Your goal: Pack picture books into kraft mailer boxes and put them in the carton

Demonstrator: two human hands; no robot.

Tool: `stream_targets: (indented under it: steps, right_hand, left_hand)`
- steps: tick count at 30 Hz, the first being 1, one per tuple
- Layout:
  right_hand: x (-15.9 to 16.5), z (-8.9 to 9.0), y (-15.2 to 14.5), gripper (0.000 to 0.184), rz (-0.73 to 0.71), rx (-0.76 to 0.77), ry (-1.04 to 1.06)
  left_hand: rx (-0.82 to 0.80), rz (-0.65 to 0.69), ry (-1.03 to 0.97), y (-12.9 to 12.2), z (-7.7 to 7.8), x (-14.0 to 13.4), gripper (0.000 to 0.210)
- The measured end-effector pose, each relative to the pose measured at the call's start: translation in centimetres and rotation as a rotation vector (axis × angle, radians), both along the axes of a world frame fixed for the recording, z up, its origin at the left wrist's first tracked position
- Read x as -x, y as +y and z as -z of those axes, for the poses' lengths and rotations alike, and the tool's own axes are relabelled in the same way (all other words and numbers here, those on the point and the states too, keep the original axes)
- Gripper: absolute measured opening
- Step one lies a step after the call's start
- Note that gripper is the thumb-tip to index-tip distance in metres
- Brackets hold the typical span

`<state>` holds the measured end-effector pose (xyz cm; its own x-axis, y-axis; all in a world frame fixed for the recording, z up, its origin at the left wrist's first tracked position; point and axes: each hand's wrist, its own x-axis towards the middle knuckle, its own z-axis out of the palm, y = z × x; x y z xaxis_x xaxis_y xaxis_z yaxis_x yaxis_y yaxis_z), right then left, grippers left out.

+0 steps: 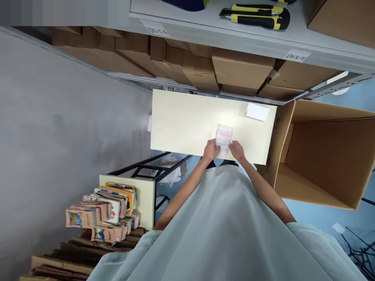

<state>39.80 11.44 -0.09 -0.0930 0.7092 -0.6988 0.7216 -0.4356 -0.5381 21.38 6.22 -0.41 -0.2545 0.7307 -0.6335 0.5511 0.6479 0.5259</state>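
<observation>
A flat, whitish packet [225,136] with a pinkish printed area lies on the cream table near its front edge. It might be a sheet in a clear sleeve; the detail is too small to tell. My left hand [211,150] grips its lower left edge, thumb on top and fingers curled. At the lower right edge, my right hand [236,150] has its fingers bent in a pinch at the packet's side. A small white box [257,112] with a yellow mark rests farther right on the table.
The cream table [181,121] stands below a metal shelf [205,33] holding brown cartons [243,68] and yellow-black utility knives [258,17]. To the right is a large open cardboard box [331,156]. Stacked books [108,207] sit on a small table at left, beside a grey wall [73,109].
</observation>
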Motion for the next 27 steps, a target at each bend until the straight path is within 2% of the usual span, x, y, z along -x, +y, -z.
stream_targets:
  steps: [4, 7, 10, 14, 16, 19, 21, 24, 25, 27]
  right_hand:
    - [1.7, 1.6, 0.3, 0.025, 0.075, 0.016, -0.025]
    - [1.8, 2.3, 0.2, 0.024, 0.107, 0.029, -0.042]
    - [0.9, 2.3, -0.2, 0.028, 0.143, 0.008, -0.039]
    - [-1.0, 1.5, -0.5, 0.031, 0.174, -0.044, 0.081]
    - [-1.9, 0.7, -0.5, 0.031, 0.212, -0.063, 0.174]
    - [-3.2, -1.0, -0.4, 0.039, 0.291, -0.077, 0.394]
    - [-4.0, -2.4, -0.3, 0.050, 0.332, -0.074, 0.511]
    - [-4.6, -4.6, -0.1, 0.061, 0.358, -0.072, 0.581]
    - [-4.7, -5.2, 0.0, 0.062, 0.358, -0.078, 0.590]
    - [-4.4, -6.3, 0.1, 0.062, 0.355, -0.101, 0.604]
  left_hand:
    - [0.033, -0.105, 0.022, 0.7, 1.3, -0.4, 0.043]
    - [0.049, -0.089, -0.030, 1.1, 1.9, -0.5, 0.042]
    - [0.047, -0.052, -0.119, 1.1, 2.1, -1.4, 0.036]
    - [0.022, -0.042, -0.181, 0.9, 1.8, -2.6, 0.038]
    - [0.005, -0.060, -0.175, 0.9, 1.3, -2.5, 0.045]
    - [-0.007, -0.170, -0.253, 1.2, -0.4, -1.6, 0.057]
    - [0.001, -0.252, -0.443, 1.3, -1.9, -1.1, 0.057]
    - [-0.011, -0.312, -0.743, 1.4, -4.2, -0.7, 0.060]
    - [-0.034, -0.336, -0.776, 1.4, -4.8, -0.7, 0.061]
    - [-0.109, -0.402, -0.722, 1.6, -5.8, -0.7, 0.056]
